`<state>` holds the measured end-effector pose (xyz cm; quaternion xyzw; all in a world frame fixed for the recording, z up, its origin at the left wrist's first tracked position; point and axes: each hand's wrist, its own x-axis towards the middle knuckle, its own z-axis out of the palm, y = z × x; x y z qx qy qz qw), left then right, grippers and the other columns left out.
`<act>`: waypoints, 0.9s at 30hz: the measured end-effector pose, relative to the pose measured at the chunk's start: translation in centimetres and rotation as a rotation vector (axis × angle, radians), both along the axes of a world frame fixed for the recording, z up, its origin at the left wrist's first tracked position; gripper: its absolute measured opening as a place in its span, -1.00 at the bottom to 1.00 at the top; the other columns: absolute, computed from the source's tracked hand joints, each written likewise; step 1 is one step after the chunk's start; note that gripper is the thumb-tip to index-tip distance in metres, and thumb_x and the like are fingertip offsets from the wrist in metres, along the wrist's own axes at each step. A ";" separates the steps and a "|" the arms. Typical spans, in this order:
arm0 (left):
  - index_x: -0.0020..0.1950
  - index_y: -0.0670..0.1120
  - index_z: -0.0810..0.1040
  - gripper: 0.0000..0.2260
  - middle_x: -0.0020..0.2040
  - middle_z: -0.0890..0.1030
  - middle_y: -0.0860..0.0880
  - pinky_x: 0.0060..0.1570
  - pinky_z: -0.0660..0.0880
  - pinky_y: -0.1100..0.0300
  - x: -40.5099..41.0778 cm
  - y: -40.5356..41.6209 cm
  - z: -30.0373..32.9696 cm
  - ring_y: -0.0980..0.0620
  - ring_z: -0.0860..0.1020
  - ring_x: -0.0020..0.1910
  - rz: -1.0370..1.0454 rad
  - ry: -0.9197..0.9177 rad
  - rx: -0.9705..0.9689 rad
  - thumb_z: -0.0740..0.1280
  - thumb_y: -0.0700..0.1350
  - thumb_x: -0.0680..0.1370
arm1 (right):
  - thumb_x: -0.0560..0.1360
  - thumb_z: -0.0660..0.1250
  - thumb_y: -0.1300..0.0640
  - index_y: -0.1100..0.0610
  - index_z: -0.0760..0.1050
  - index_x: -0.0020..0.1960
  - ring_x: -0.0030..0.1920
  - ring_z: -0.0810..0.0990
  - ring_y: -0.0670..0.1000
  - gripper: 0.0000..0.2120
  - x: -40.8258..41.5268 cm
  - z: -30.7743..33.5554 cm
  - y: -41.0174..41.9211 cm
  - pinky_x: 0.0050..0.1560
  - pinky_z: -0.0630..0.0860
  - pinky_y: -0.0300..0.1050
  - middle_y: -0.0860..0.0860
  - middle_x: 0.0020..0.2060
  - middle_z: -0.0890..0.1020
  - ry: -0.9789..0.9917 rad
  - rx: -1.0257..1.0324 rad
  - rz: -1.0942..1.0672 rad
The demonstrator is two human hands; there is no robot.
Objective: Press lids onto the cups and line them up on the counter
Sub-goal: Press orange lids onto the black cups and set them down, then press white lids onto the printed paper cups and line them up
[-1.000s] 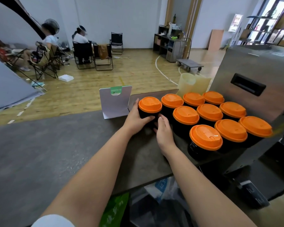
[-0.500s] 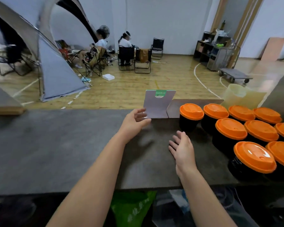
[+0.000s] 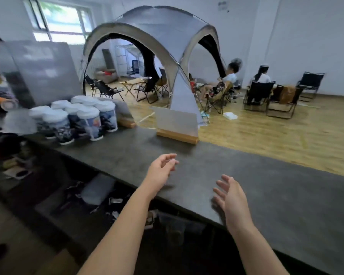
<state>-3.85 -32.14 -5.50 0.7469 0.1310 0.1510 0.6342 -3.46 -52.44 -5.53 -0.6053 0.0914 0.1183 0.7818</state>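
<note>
Both of the person's hands hang free above the dark counter (image 3: 276, 195), holding nothing. The left hand (image 3: 161, 170) sits near the middle of the view with its fingers loosely curved and the thumb apart from them; the right hand (image 3: 231, 197), at about four o'clock from it, has its fingers spread and relaxed, palm turned inward. Neither touches the counter so far as the blurred frame shows. That empty, half-open posture reads as hands in transit between jobs rather than at work on a cup. The task's things that can be seen are a cluster of white-lidded cups (image 3: 77, 118) standing tightly bunched at about ten o'clock from the left hand, well apart from both hands, near the far edge of the counter; their lids look already on, though motion blur makes it hard to tell how firmly seated they are. They stand in a huddle rather than a neat line, probably because they were parked there out of the working space. A clear sign in a wooden base (image 3: 176, 124) stands at twelve o'clock from the left hand, facing the room as a notice for customers would.
</note>
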 end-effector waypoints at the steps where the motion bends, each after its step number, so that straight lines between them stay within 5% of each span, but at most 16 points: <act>1: 0.25 -0.09 0.54 -0.80 0.06 0.64 -0.05 -0.23 0.46 0.43 -0.9 2.8 -0.3 0.09 0.55 -0.11 0.028 -0.001 -0.007 0.20 -0.19 0.67 | 0.69 0.01 0.02 0.08 0.44 0.25 0.10 0.58 0.10 -0.71 -0.2 0.1 3.0 0.11 0.54 0.13 0.05 0.09 0.55 0.027 0.032 0.026; 13: 0.25 -0.02 0.50 -0.73 0.10 0.63 0.02 0.00 0.47 0.20 -6.6 25.8 -2.0 0.07 0.59 0.01 0.328 -0.037 -0.271 0.03 -0.06 0.73 | 0.69 0.02 0.02 0.00 0.48 0.17 0.13 0.59 0.05 -0.74 -0.7 -0.5 26.7 0.22 0.51 0.04 0.04 0.10 0.61 -0.093 0.002 0.128; 19: 0.31 -0.08 0.48 -0.72 0.15 0.59 -0.08 -0.11 0.47 0.25 -2.2 32.6 -0.1 0.07 0.56 -0.07 0.406 -0.064 -0.380 0.07 -0.05 0.72 | 0.66 0.06 0.05 0.05 0.48 0.20 0.13 0.59 0.09 -0.74 2.7 1.2 35.6 0.19 0.51 0.01 0.08 0.09 0.62 -0.090 0.043 0.137; 23: 0.45 -0.13 0.39 -0.58 0.34 0.51 -0.08 0.32 0.41 0.02 2.0 38.0 1.3 -0.07 0.50 0.24 0.497 0.029 -0.347 0.07 0.06 0.70 | 0.66 0.05 0.05 0.04 0.46 0.18 0.15 0.58 0.10 -0.76 5.7 2.3 41.9 0.24 0.50 0.04 0.09 0.10 0.60 -0.175 0.024 0.167; 27: 0.56 -0.14 0.24 -0.50 0.54 0.31 -0.11 0.45 0.27 -0.01 5.1 41.5 1.8 -0.14 0.32 0.47 0.485 0.130 -0.366 0.04 0.11 0.69 | 0.63 0.07 -0.02 -0.02 0.46 0.17 0.12 0.55 0.02 -0.76 8.5 2.7 47.6 0.29 0.46 0.09 0.01 0.08 0.59 -0.263 -0.025 0.154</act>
